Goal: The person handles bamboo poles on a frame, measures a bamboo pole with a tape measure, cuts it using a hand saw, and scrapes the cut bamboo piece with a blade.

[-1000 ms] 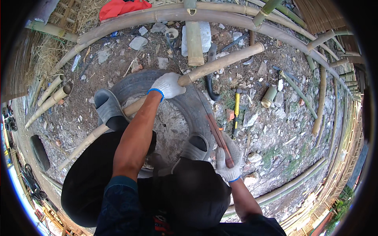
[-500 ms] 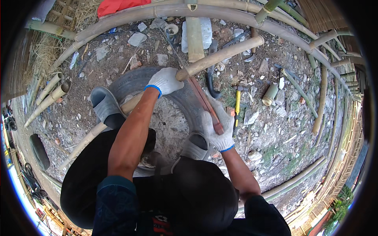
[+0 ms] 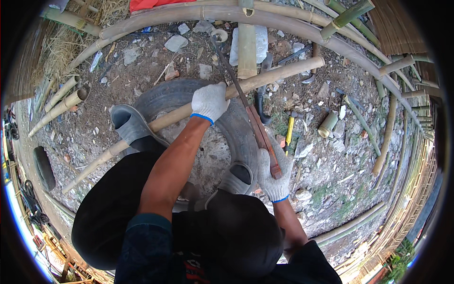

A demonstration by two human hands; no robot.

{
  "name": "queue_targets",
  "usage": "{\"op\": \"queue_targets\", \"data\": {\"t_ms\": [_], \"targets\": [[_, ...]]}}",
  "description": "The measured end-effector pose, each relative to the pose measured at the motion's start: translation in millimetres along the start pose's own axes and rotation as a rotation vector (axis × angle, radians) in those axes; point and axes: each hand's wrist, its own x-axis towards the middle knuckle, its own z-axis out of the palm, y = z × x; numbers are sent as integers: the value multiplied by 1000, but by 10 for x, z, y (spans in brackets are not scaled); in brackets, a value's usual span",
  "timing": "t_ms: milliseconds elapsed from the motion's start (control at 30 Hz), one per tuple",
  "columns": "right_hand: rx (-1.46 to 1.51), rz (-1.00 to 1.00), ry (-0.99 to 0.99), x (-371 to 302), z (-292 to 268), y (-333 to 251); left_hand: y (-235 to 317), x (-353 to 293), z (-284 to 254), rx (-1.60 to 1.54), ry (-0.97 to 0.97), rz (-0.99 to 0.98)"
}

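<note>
My left hand (image 3: 209,102), in a white knit glove with a blue cuff, is closed around a bamboo pole (image 3: 279,74). The pole slants from far right to near left, over an old tire (image 3: 165,93) and by my left grey shoe (image 3: 126,121). My right hand (image 3: 274,163), gloved alike, grips the reddish-brown wooden handle (image 3: 257,128) of a long narrow blade (image 3: 231,71). This blade crosses the pole just right of my left hand, its tip pointing away from me. Whether its edge is toothed, I cannot tell.
Right of my right hand lie a yellow-handled hammer (image 3: 290,130) and a short bamboo piece (image 3: 327,124). Beyond the pole is a black-handled curved knife (image 3: 261,97). A thick bamboo rail (image 3: 189,14) arches across the far side. Stones and rubble cover the ground.
My right hand has drawn the handle slightly toward me and to the right, while the blade stays across the pole. My left hand still grips the pole. The whole view has shifted a little.
</note>
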Motion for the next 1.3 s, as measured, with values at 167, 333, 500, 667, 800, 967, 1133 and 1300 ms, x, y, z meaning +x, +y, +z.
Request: {"op": "queue_targets", "data": {"t_ms": [167, 333, 500, 667, 800, 967, 1133, 1300], "targets": [[-89, 164, -164, -865, -600, -171, 44, -77, 54, -2, 0, 44], [38, 79, 8, -369, -169, -110, 58, -132, 19, 87, 225, 224], [-179, -120, 64, -146, -46, -102, 21, -80, 34, 57, 121, 167], [116, 54, 44, -999, -440, 44, 79, -89, 36, 6, 38, 57], [-228, -104, 40, 176, 142, -177, 127, -52, 88, -11, 26, 37], [-154, -73, 99, -353, 4, 77, 187, -36, -12, -16, -31, 41], [-224, -32, -59, -1002, -445, -72, 87, -140, -107, 70, -9, -26], [-35, -203, 166, 138, 139, -204, 197, -43, 41, 33, 36, 47]]}}
